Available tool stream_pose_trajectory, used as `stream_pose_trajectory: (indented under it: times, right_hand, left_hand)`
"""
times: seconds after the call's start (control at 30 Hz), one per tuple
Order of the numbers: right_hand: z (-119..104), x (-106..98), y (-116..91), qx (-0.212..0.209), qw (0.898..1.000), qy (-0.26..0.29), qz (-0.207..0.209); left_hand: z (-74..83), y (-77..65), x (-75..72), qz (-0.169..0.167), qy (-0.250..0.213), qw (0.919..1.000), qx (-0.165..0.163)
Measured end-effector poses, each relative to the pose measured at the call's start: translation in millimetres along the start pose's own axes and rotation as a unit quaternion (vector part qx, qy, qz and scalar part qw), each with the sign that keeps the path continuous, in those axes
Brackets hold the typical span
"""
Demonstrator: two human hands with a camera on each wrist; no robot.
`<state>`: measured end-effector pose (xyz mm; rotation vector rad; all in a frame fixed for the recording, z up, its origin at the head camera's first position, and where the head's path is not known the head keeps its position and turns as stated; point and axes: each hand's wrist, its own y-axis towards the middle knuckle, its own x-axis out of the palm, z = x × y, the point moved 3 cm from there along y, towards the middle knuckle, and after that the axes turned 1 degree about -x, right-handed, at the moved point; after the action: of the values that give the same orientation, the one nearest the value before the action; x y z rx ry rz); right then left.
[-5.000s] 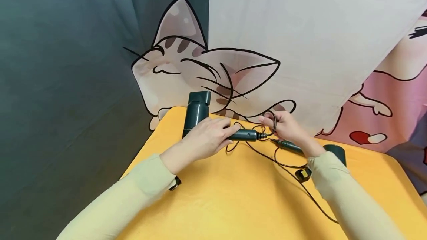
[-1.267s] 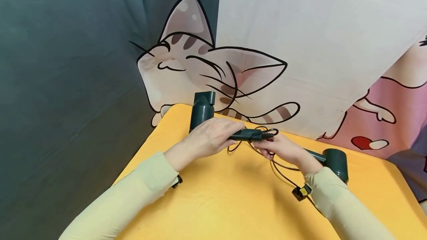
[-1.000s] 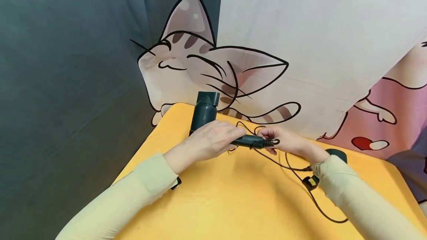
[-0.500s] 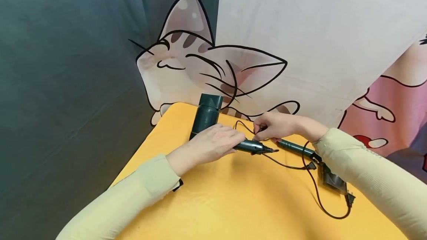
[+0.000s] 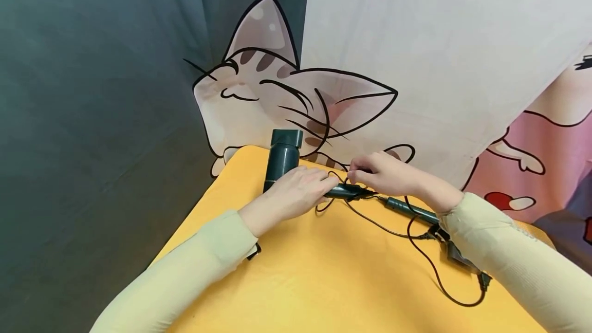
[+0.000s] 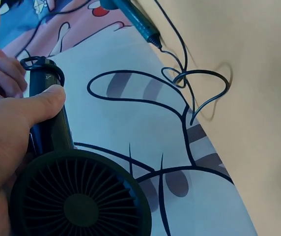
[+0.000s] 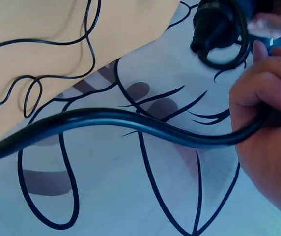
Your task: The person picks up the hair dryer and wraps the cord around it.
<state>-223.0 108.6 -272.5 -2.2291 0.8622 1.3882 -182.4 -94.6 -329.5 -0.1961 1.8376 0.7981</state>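
My left hand (image 5: pixel 300 194) grips the handle of a dark green hair dryer (image 5: pixel 282 161), held above the table with its flat nozzle pointing away from me. In the left wrist view its round rear grille (image 6: pixel 81 209) shows, with the thumb along the handle. A black cord bends back at the handle's end and loops around it. My right hand (image 5: pixel 386 173), just beyond that end, has its fingers curled round the cord (image 7: pixel 106 118), seen in the right wrist view running out of the fist. The right fingertips are partly hidden.
A second dark green hair dryer (image 5: pixel 409 208) lies on the yellow table (image 5: pixel 296 281) at the right, its head mostly behind my right forearm. A cord with a plug (image 5: pixel 484 280) curves beside it. Loose cord crosses the middle. A cat-print cloth (image 5: pixel 351 117) hangs behind.
The cord, a free loop at the handle's end five seconds ago, now wraps around the handle. My right hand circled below, then over it. The left hand keeps its grip, with the dryer slightly shifted.
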Motion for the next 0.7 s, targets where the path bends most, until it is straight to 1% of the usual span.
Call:
stream_pose_trajectory:
  times: [0.1, 0.2, 0.3, 0.43, 0.53, 0.6, 0.7]
  right_hand:
    - [-2, 4, -7, 0.000, 0.999, -0.007, 0.034]
    - [-5, 11, -12, -0.010, 0.998, -0.005, 0.059]
    - [-8, 20, -19, -0.021, 0.996, 0.006, 0.081]
    - [-10, 36, -32, -0.026, 0.993, 0.020, 0.116]
    - [-6, 52, -40, -0.020, 0.988, 0.046, 0.143]
    - [-2, 63, -44, -0.009, 0.984, 0.080, 0.158]
    - [5, 76, -46, 0.002, 0.975, 0.133, 0.180]
  left_hand:
    - [-3.5, 3.3, 1.0, 0.001, -0.003, 1.0000, -0.007]
    - [-7.3, 5.2, 1.2, 0.000, -0.006, 0.9998, -0.016]
    - [-10.6, 7.0, 0.6, 0.003, -0.007, 0.9996, -0.027]
    - [-13.3, 10.7, -1.0, 0.010, -0.020, 0.9988, -0.043]
    - [-13.7, 14.1, -3.3, 0.011, -0.023, 0.9985, -0.048]
    - [-13.4, 16.2, -5.1, 0.012, -0.016, 0.9986, -0.048]
    - [-12.5, 18.5, -7.5, 0.012, -0.003, 0.9987, -0.050]
